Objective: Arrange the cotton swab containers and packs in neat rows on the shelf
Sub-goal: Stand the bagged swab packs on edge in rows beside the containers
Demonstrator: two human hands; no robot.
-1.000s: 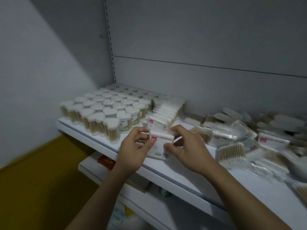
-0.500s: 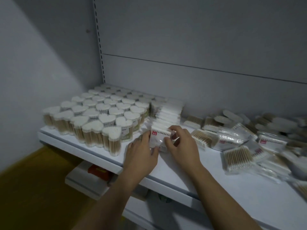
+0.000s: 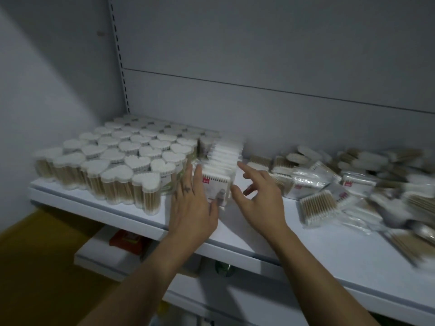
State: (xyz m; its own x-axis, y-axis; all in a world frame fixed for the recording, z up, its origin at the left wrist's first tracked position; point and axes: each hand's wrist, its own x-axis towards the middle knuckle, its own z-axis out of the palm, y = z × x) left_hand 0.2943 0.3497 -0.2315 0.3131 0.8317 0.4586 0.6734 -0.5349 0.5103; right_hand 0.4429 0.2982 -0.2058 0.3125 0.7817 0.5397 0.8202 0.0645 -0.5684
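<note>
Cotton swab containers [image 3: 122, 158], heart-lidded, stand in tight rows at the left end of the shelf [image 3: 270, 231]. Just right of them is a row of flat packs [image 3: 223, 156] on edge, running front to back. Left hand [image 3: 193, 208] is at the front pack [image 3: 217, 184], fingers [image 3: 196, 177] straight against its left side, thumb on its face. Right hand [image 3: 259, 196] is just right of that pack, fingers spread, holding nothing; contact unclear. Further right, loose packs [image 3: 317, 205] lie in a messy heap.
</note>
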